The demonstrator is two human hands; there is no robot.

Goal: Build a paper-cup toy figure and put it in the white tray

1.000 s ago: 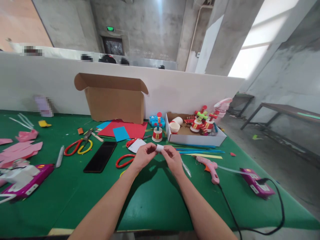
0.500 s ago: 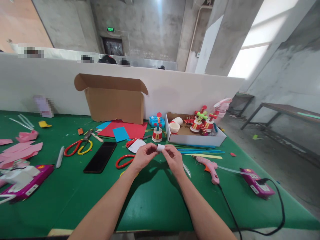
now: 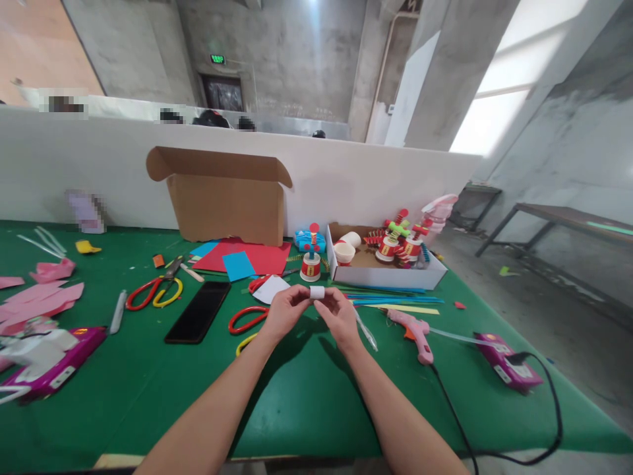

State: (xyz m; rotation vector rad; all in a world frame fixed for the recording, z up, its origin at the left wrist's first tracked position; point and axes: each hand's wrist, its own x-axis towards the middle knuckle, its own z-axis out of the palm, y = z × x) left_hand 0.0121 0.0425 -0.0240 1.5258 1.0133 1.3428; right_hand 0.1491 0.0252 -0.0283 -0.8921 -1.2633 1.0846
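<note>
Between my two hands is a small white rolled piece of paper [image 3: 317,292], held above the table at the middle of the view. My left hand [image 3: 287,311] pinches its left end, with thumb and fingers together. On the other end, my right hand [image 3: 340,315] grips with bent fingers. Just left of my left hand lie a cut sheet of white paper [image 3: 270,289] and red-and-yellow scissors [image 3: 247,320], partly hidden by that hand. Behind the hands stands a red and white paper cup [image 3: 310,267] with a decorated stick figure on top.
A white box [image 3: 388,276] of decorated cups stands at the back right, with blue and green strips [image 3: 395,295] before it. To the right lie a pink glue gun [image 3: 415,333] and a power strip [image 3: 509,363] with a black cable. Left are a phone [image 3: 198,313] and more scissors [image 3: 153,293].
The right hand's fingers have shifted slightly around the rolled paper, and the roll now sits more level. Otherwise the table looks the same.
</note>
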